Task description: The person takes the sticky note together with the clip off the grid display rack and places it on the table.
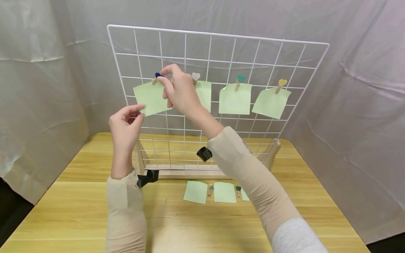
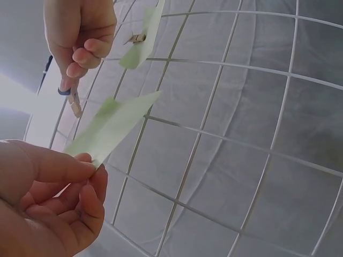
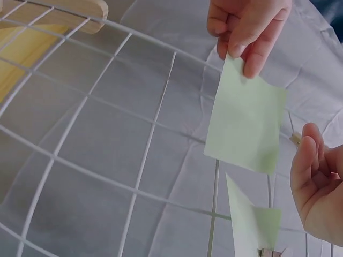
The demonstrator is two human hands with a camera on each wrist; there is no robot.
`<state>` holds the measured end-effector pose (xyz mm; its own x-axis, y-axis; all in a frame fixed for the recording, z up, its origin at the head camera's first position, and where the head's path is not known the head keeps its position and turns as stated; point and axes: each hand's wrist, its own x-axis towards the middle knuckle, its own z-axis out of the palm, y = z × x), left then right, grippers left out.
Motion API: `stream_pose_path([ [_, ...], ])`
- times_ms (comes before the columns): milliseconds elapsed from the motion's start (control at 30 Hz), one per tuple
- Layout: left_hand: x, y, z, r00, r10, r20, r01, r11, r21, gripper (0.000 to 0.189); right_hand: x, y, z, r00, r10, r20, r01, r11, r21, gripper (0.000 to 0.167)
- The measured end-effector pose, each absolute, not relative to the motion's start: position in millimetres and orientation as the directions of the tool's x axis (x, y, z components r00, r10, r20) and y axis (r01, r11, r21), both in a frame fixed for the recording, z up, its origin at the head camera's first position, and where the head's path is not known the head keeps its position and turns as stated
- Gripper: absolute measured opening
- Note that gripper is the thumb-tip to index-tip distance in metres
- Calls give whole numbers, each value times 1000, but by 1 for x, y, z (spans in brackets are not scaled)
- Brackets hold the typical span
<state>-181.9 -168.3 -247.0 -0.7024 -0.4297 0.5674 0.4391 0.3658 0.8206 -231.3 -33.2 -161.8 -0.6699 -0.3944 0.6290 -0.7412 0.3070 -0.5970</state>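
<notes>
My left hand (image 1: 124, 121) pinches the lower left corner of a pale green paper note (image 1: 151, 99) between thumb and fingers. The note is held up, tilted, in front of the left part of a white wire grid (image 1: 218, 34). Thumb and forefinger of my right hand (image 1: 182, 92) pinch a small wooden clothespin (image 2: 75, 104) with a dark blue heart on its end. In the head view the clothespin's tip overlaps the note's top edge; in the left wrist view it stands beside that edge. The right hand hides the note's upper right part in the head view.
Three more green notes hang on the grid from clothespins with a white heart (image 1: 195, 76), a teal heart (image 1: 241, 78) and a yellow heart (image 1: 282, 83). On the wooden table (image 1: 79, 211) lie several green notes (image 1: 195, 192) and heart clothespins (image 1: 238, 191). Grey cloth surrounds the table.
</notes>
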Motion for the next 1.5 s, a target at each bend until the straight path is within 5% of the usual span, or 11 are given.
stream_pose_path([
  [1000, -166, -171, -274, -720, -387, 576, 465, 347, 814, 13, -208, -18, -212, -596, -437, 673, -755, 18, -656, 8],
  [1500, -159, -178, -294, -784, -370, 499, 397, 319, 860, 12, -200, -4, -243, -672, -444, 592, -671, 29, -741, 12],
])
